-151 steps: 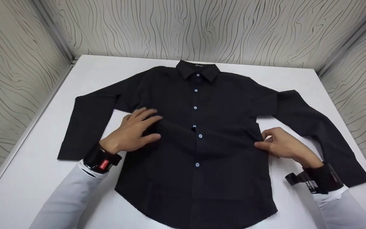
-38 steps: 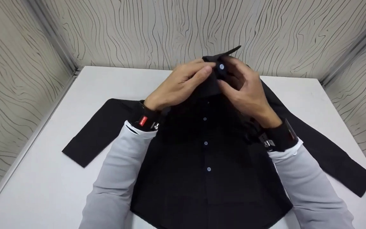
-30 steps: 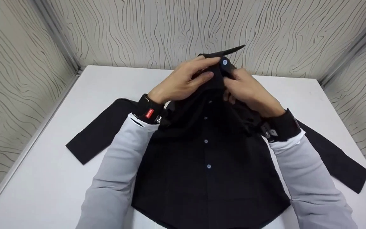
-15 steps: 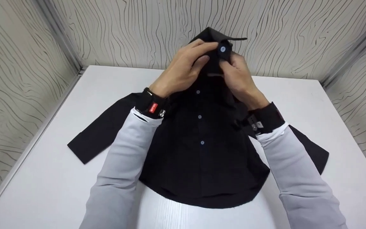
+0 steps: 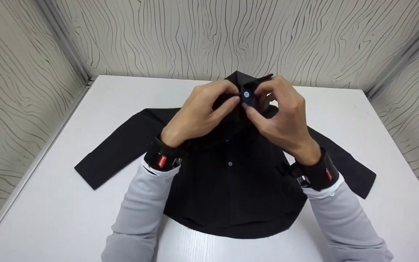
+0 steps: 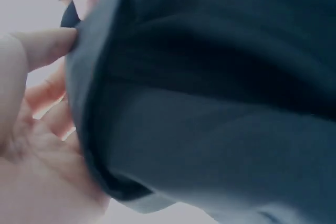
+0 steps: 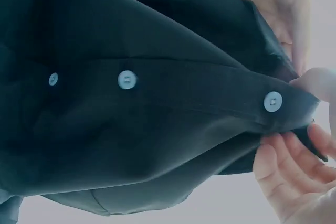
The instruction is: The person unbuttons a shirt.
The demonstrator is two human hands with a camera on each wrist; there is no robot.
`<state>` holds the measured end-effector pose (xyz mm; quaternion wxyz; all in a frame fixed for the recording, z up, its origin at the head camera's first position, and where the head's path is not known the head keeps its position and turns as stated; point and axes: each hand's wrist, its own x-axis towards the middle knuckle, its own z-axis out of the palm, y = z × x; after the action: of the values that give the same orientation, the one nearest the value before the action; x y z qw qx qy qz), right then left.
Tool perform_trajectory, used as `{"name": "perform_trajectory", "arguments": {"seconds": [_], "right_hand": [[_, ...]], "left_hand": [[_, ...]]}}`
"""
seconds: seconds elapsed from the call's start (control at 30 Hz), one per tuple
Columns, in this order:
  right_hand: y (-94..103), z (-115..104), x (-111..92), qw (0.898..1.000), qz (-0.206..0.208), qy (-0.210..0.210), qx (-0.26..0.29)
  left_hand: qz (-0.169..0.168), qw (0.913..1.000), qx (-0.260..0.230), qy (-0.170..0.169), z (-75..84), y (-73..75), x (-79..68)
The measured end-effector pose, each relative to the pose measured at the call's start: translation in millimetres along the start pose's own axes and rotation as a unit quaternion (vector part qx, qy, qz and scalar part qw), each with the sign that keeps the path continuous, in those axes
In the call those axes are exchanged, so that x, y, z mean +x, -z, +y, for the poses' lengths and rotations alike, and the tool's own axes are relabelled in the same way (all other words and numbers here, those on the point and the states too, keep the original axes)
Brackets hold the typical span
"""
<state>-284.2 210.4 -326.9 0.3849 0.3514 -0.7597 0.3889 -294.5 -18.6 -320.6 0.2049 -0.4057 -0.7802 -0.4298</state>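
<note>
A black button-up shirt point(image 5: 238, 196) lies on the white table, its collar end lifted and bunched between both hands. My left hand point(image 5: 198, 112) pinches the collar band just left of a pale blue button point(image 5: 246, 94). On the button's other side my right hand point(image 5: 286, 116) grips the band, thumb below the button and fingers curled behind. In the right wrist view, placket buttons point(image 7: 127, 80) run down the shirt front towards the hem. The left wrist view shows the left thumb point(image 6: 50, 48) against a fold of black cloth. Whether the collar button sits in its hole cannot be seen.
The shirt's sleeves point(image 5: 118, 149) spread out to both sides on the white table point(image 5: 42, 218). Wood-grain patterned panels point(image 5: 209, 40) stand behind and beside the table, with metal posts point(image 5: 64, 43) at the corners. Both wrists wear black straps.
Five seconds ago the shirt lay flat. Since then both hands moved up to the collar and lifted it, drawing the hem away from me. In the last half second the collar came lower.
</note>
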Motion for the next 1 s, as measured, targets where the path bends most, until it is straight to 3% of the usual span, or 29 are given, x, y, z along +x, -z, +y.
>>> {"name": "perform_trajectory", "arguments": {"seconds": [0.1, 0.27, 0.5, 0.67, 0.87, 1.0], "right_hand": [[0.1, -9, -8, 1.000, 0.001, 0.019, 0.003], [4.1, -23, -20, 1.000, -0.015, 0.010, 0.007], [17.3, -32, -32, 0.993, -0.060, -0.066, 0.071], [20.4, -34, -35, 0.989, -0.055, -0.101, 0.088], [21.0, -30, -35, 0.990, -0.043, -0.111, 0.080], [25.3, -28, -36, 0.983, -0.046, -0.137, 0.115]], "left_hand": [[-0.006, 0.9998, 0.017, 0.000, 3.5, -5.4, -8.6], [-0.014, 0.9992, 0.031, -0.020, 8.9, -9.4, -21.3], [-0.007, 0.9957, 0.053, -0.075, 19.5, -10.6, -29.3], [0.011, 0.9942, 0.050, -0.095, 23.0, -16.0, -28.2], [0.040, 0.9923, 0.081, -0.084, 20.4, -30.0, -23.0], [0.038, 0.9897, 0.123, -0.062, 19.7, -38.5, -20.0]]}}
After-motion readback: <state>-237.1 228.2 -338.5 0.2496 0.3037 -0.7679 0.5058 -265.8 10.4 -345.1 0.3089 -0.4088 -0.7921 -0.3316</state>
